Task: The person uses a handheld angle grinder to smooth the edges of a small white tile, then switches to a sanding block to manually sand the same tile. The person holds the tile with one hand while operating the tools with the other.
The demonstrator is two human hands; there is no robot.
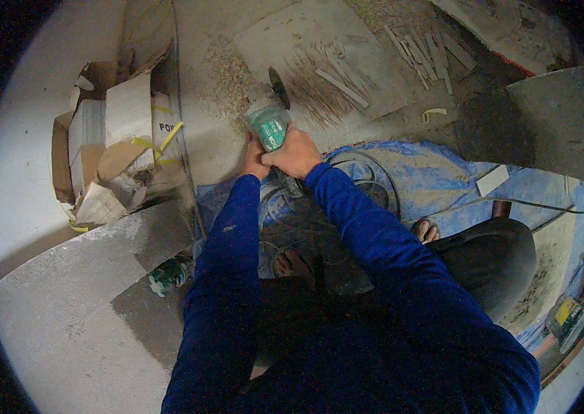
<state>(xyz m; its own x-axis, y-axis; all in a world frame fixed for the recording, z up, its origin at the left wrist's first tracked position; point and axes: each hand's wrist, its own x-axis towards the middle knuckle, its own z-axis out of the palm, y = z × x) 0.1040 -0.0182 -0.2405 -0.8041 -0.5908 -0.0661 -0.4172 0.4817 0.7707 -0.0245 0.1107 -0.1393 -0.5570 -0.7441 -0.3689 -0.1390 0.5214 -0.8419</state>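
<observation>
Both hands hold a green angle grinder (269,125) out in front of me, over the dusty floor. Its dark round disc (279,87) stands on edge at the far end, beside a grey metal head. My left hand (253,160) is closed round the left side of the body. From the right, my right hand (296,153) wraps the body, its thumb across the casing. The rear of the tool is partly hidden by my hands. Just right of the disc lies a large pale tile or board (368,62) with thin strips (342,90) scattered on it.
A torn cardboard box (64,155) with yellow straps stands at the left wall. Blue sheeting (430,165) covers the floor to the right, crossed by a black cable (540,203). My bare feet rest nearby. A green and white can-like object (168,276) lies at lower left.
</observation>
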